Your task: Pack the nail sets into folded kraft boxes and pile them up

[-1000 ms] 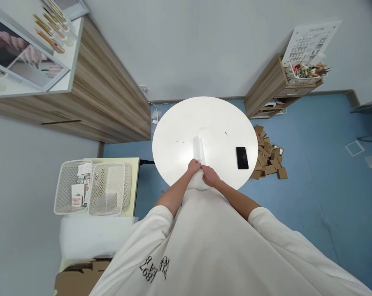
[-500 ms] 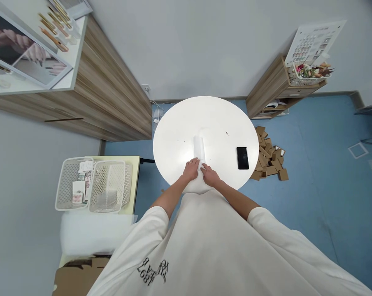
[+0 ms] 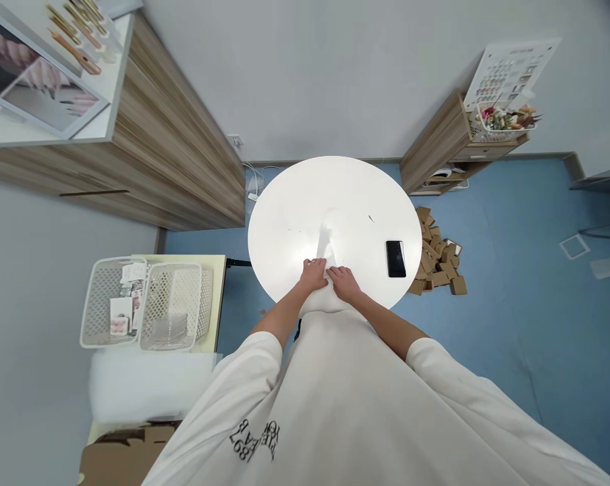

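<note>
Along the near side of the round white bench (image 3: 279, 209), the left hand (image 3: 314, 274) and the right hand (image 3: 343, 283) are bending close together over a thin, pale strip (image 3: 324, 237). The strip is lying on the bench top just in front of the person's body, its near end running under the fingers and its far end pointing toward the wall.

Judging by how things are lying, the handling seems to be only partway along: the strip is spread out on the bench and both hands are touching it, but its far part is lying loose and nothing is looking finished. Whether any fold or join is forming beneath the fingers is hidden, so what is left to do cannot be told closely.

The strip is looking long, narrow and soft, partly see-through, with a greyish sheen along its left side and a whiter, pointed patch near the right hand. Against the bright bench its edges are fading out.

Both hands are curling their fingers downward; whether they are pinching the strip or merely pressing it, I cannot tell. A black phone (image 3: 395, 258) is lying well apart, toward the bench's right edge.
</note>
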Motion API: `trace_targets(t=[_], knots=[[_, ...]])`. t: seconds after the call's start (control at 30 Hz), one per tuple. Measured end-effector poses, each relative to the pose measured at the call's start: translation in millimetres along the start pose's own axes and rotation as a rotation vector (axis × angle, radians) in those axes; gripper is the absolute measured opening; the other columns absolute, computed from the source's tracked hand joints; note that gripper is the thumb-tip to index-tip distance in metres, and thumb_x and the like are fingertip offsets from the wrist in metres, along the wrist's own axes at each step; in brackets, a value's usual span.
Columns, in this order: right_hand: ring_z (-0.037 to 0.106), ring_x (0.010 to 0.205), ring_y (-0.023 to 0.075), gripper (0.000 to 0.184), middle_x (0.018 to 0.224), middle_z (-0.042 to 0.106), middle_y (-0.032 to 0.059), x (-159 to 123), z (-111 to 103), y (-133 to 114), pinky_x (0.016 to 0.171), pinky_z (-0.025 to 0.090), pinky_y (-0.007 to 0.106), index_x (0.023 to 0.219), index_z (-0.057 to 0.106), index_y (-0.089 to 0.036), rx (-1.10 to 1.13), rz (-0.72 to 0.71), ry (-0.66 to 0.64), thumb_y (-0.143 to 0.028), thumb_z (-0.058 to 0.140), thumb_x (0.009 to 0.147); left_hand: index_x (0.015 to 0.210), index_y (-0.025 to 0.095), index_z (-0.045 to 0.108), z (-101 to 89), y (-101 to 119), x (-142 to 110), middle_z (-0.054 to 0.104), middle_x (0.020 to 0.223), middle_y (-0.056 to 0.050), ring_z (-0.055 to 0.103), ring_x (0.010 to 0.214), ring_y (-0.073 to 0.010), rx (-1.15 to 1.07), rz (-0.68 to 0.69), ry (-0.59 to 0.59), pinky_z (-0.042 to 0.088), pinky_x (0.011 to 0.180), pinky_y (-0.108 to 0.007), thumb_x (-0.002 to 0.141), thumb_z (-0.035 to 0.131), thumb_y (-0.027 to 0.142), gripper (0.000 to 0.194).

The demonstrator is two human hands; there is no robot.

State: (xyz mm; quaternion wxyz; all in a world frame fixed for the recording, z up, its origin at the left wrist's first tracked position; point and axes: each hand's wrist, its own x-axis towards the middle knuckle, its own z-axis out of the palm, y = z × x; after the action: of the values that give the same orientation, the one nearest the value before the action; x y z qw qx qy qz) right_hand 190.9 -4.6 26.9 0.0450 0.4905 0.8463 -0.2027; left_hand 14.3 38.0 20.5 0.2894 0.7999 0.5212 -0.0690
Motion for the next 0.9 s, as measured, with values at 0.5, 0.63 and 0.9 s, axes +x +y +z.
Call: trace_targets(t=[0.5, 0.63, 0.9], knots=[[0.057, 0.111, 0.0267, 0.041, 0.117, 0.069, 0.0115, 37, -41, 4, 0.105, 0.029, 0.041, 0.135, 0.056, -0.020, 0.082, 0.012, -0.105, -0.016, 0.039, 0.098, 0.134, 0.025, 0.048, -4.5, -10, -15, 0.061, 0.132, -0.006, 0.060, 0.119, -0.0221, -0.590, -0.224, -0.008, 0.048, 0.100, -0.036, 0.097, 0.042, 0.034, 0.038], [0.056, 0.109, 0.0284, 0.040, 0.119, 0.066, 0.0144, 66, -42, 10, 0.095, 0.036, 0.040, 0.136, 0.057, -0.021, 0.080, 0.123, -0.114, -0.019, 0.038, 0.100, 0.146, 0.022, 0.034, 3.3, -4, -19, 0.055, 0.141, -0.010, 0.057, 0.124, -0.0228, -0.653, -0.341, 0.176, 0.049, 0.100, -0.036, 0.096, 0.045, 0.027, 0.051], [0.048, 0.113, 0.0305, 0.034, 0.127, 0.052, 0.0171, 99, -26, 13, 0.090, 0.040, 0.040, 0.130, 0.058, -0.021, 0.100, 0.344, 0.010, -0.026, 0.040, 0.102, 0.159, 0.017, 0.018, 18.3, -4, -15, 0.020, 0.165, -0.017, 0.038, 0.144, -0.0318, -0.353, -0.192, 0.081, 0.039, 0.112, -0.045, 0.089, 0.050, 0.017, 0.077]])
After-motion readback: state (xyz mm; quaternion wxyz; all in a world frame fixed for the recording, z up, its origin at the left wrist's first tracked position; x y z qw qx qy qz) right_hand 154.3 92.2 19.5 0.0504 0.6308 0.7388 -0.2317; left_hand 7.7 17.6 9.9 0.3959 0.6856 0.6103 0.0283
